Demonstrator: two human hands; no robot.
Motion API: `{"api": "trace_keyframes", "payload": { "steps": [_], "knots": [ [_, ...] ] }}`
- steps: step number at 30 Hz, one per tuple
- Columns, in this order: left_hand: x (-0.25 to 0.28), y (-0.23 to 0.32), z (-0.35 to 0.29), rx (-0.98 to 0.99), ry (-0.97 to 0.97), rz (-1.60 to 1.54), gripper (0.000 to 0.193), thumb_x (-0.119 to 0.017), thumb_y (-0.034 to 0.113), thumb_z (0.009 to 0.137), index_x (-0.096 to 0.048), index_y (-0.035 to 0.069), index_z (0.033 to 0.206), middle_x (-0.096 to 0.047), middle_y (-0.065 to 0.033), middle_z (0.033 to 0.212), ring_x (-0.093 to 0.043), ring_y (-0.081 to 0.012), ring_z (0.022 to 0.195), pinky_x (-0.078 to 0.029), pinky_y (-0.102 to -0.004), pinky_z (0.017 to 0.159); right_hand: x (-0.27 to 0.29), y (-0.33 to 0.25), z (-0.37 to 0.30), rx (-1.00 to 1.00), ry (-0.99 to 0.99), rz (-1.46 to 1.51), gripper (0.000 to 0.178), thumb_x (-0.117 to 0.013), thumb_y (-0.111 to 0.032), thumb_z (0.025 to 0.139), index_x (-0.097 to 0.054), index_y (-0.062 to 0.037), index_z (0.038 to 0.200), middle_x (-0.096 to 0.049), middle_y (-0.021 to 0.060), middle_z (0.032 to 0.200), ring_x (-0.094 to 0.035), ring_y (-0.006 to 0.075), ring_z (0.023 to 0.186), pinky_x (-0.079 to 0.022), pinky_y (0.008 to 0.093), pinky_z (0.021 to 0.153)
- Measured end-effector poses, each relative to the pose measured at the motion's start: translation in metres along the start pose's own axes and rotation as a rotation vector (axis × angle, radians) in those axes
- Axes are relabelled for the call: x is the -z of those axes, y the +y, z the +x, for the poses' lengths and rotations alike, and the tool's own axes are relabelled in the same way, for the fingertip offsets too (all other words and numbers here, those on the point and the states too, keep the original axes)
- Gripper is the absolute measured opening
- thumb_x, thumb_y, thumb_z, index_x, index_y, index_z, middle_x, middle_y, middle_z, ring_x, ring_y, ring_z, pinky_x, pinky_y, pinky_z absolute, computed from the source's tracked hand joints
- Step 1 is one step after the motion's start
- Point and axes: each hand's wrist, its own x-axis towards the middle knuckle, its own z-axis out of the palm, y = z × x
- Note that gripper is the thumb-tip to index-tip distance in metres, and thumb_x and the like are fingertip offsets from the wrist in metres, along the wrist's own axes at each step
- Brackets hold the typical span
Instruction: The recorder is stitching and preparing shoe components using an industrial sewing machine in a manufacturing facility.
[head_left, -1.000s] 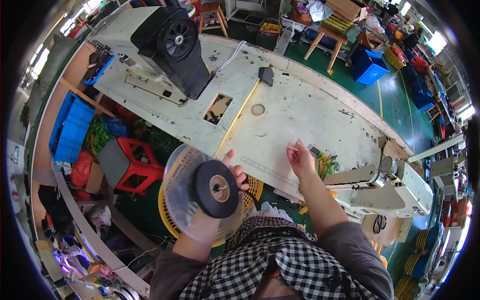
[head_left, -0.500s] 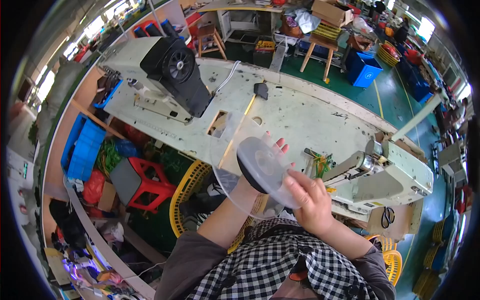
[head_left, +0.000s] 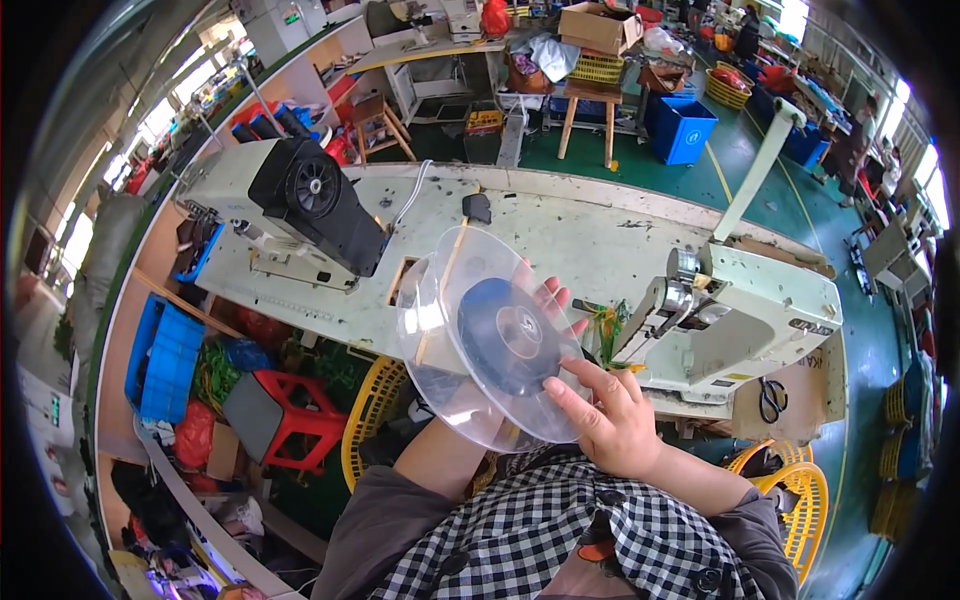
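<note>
A reel [head_left: 450, 400] of two clear plastic discs with a dark round roll between them is tilted in front of me, above the table's front edge. My left hand [head_left: 552, 297] supports it from behind; its fingertips show past the far right rim, while the palm is hidden. My right hand [head_left: 612, 415] holds the near right rim, with thumb and index fingertips on the upper disc's face. How its other fingers grip underneath does not show. A pale hub with a round emblem shows at the roll's centre.
Two sewing machines stand on the pale worktable [head_left: 590, 240]: a black-and-white one [head_left: 315, 205] at left, a white one [head_left: 760, 320] at right. Scissors [head_left: 772, 400] lie near the right one. Yellow baskets [head_left: 800, 500] and a red-and-grey stool [head_left: 290, 420] stand below.
The reel has turned, so its face and centre hub now show more fully toward me. My right hand has shifted slightly down along the rim, its fingers more spread. The view has swung right.
</note>
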Motion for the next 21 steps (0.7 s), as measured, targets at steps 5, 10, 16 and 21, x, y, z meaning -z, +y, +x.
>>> {"api": "trace_keyframes", "payload": {
  "steps": [5,10,16,21],
  "knots": [
    [0.012,-0.005,0.007,0.002,-0.024,0.102,0.067,-0.046,0.05,0.089,-0.02,0.023,0.144,-0.043,-0.0142,0.132,-0.039,-0.0272,0.126,-0.018,-0.0645,0.105,0.01,0.001,-0.003,-0.017,-0.019,0.017,0.062,-0.059,-0.003,0.07,-0.052,-0.0243,0.128,-0.054,0.0069,0.116,-0.05,0.016,0.072,-0.047,0.0233,0.057],
    [-0.025,-0.01,0.012,0.057,0.098,0.231,0.065,-0.041,0.047,0.092,-0.016,0.019,0.145,-0.043,-0.0157,0.131,-0.042,-0.0281,0.123,-0.023,-0.0594,0.106,0.026,0.003,-0.002,-0.013,-0.112,-0.004,0.06,-0.06,-0.007,0.074,-0.05,-0.024,0.13,-0.052,0.0095,0.118,-0.051,0.018,0.076,-0.048,0.026,0.063],
    [-0.007,0.0,0.047,0.255,-0.15,0.027,0.061,-0.04,0.044,0.093,-0.021,0.017,0.144,-0.049,-0.0164,0.125,-0.046,-0.0297,0.118,-0.037,-0.0553,0.096,0.061,0.014,0.019,-0.114,-0.232,0.341,0.082,-0.07,-0.027,0.073,-0.029,-0.0088,0.141,-0.042,0.0213,0.126,-0.048,0.0381,0.104,-0.041,0.0435,0.092],
    [-0.042,-0.004,0.138,0.173,-0.397,0.485,0.056,-0.059,0.033,0.088,-0.036,0.017,0.136,-0.054,-0.0039,0.118,-0.056,-0.0211,0.105,-0.046,-0.0388,0.091,0.072,0.037,0.047,-0.214,-0.035,0.124,0.071,-0.058,-0.015,0.082,-0.021,0.0036,0.14,-0.041,0.0263,0.13,-0.05,0.0388,0.106,-0.041,0.0421,0.092]
  ]
}}
